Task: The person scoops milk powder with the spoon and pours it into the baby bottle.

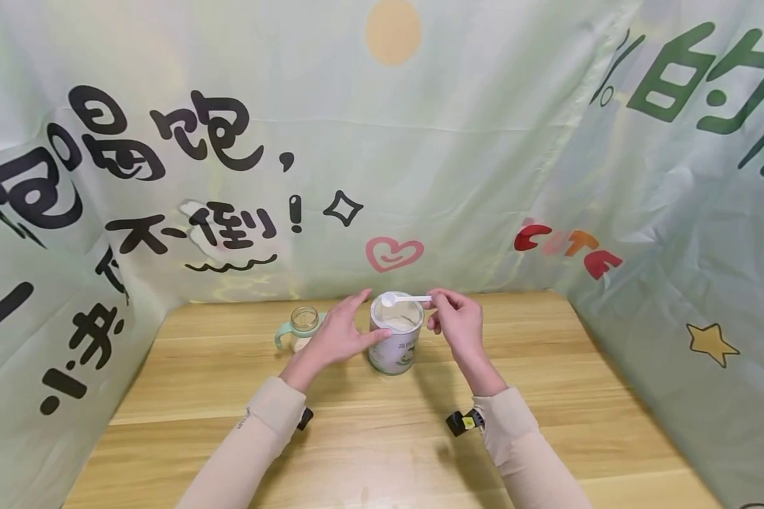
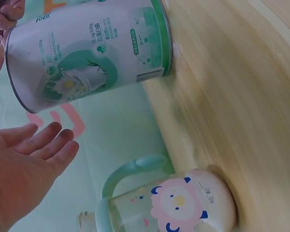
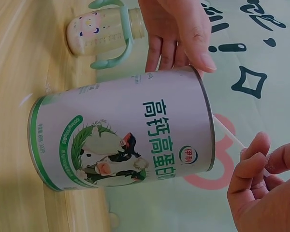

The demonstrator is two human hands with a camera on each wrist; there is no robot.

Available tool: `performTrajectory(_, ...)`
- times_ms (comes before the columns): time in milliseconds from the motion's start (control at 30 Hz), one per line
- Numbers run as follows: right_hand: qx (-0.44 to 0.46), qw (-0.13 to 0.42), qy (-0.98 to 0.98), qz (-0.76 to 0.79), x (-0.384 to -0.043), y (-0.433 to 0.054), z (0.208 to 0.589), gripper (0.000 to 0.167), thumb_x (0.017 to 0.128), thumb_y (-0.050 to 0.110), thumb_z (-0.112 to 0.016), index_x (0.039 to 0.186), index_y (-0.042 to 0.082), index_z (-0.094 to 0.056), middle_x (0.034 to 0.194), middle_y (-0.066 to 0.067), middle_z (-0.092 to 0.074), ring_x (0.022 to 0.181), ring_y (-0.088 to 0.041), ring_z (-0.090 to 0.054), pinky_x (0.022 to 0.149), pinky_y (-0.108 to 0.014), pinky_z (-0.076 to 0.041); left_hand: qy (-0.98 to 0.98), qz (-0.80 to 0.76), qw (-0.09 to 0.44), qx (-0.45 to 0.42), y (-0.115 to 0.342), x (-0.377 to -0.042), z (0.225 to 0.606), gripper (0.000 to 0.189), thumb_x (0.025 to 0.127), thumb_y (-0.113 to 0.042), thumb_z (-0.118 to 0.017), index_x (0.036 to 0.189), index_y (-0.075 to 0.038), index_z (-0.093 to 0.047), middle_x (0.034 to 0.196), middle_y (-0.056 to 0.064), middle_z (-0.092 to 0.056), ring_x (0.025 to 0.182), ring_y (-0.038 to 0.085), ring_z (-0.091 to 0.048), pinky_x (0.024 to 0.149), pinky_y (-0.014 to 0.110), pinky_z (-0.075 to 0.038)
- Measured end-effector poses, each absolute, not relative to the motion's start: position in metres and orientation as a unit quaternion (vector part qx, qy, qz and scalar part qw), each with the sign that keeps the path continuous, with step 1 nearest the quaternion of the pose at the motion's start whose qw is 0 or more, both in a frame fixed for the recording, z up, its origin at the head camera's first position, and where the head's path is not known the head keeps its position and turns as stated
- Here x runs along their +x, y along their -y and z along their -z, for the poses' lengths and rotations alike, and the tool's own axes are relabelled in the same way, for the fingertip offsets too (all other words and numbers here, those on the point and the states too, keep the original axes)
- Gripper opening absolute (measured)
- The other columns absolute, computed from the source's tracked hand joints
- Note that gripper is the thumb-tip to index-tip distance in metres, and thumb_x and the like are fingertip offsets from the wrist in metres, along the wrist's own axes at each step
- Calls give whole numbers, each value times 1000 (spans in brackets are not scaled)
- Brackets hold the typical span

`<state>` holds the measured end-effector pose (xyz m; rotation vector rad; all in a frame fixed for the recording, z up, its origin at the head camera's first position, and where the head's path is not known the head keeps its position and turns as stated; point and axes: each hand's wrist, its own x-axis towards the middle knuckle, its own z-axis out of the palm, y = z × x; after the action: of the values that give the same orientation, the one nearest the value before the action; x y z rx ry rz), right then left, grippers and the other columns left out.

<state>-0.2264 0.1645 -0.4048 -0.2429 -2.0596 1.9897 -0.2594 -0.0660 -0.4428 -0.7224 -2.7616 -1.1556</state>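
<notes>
Scoop [image 1: 395, 300] over the tin [image 1: 392, 355]
My right hand [image 1: 461, 322] pinches its handle [image 1: 417, 298]—my left hand [image 1: 339, 335], loosely spread, flanks the tin—perhaps touching, to steady it.

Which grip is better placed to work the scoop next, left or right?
Probably right: the right grip pinches the scoop at the mouth of the open can. The left grip holds no tool and is beside the can, seemingly better suited to steadying it.

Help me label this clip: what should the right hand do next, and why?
Probably lower the scoop toward the powder: the right hand holds it over the open can, where powder shows. Whether the scoop is already loaded is unclear.
</notes>
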Motion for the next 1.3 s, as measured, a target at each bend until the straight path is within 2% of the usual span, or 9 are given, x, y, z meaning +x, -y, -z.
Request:
performTrajectory(200,-87,129,713,-683,-226,-166,407,21,102,11,-60,108,-2,-76,79,-2,-75,49,-9,-57,48,-19,-47,899,369,31,-235,62,-259,445,99,88,-60,-79,162,-7,-40,162,22,-47,149,45,-45,123,62,-38)
performTrajectory(433,-84,132,720,-676,-224,-166,406,21,100,10,-61,106,-1,-77,86,-14,-76,48,-10,-58,48,-20,-47,896,374,33,-237,63,-259,445,94,88,-58,-80,159,-7,-45,157,22,-52,146,44,-49,121,63,-40)
performTrajectory(700,-69,99,733,-670,-223,-168,410,22,102,12,-63,113,-2,-76,87,-11,-74,51,-11,-59,49,-20,-48,897,372,27,-237,63,-259,446,93,89,-61,-78,160,-10,-44,159,21,-52,147,43,-48,122,61,-40)
performTrajectory(967,-49,71,752,-653,-225,-169,412,26,102,12,-62,119,-4,-74,93,-18,-74,52,-9,-57,49,-18,-46,892,380,26,-245,63,-259,446,93,90,-58,-78,159,-7,-44,157,18,-54,146,39,-51,120,58,-44)
performTrajectory(1167,-47,65,766,-638,-226,-168,412,27,101,13,-63,120,-2,-75,91,-14,-73,51,-9,-56,50,-19,-45,893,376,21,-245,61,-258,445,92,91,-57,-77,160,-8,-44,156,19,-55,145,39,-52,120,57,-44)
performTrajectory(1300,-15,71,799,-597,-224,-167,412,27,103,14,-64,122,0,-76,98,-22,-73,52,-13,-57,49,-21,-45,892,376,20,-248,60,-257,444,92,91,-57,-77,160,-7,-43,156,20,-55,145,39,-52,120,56,-44)
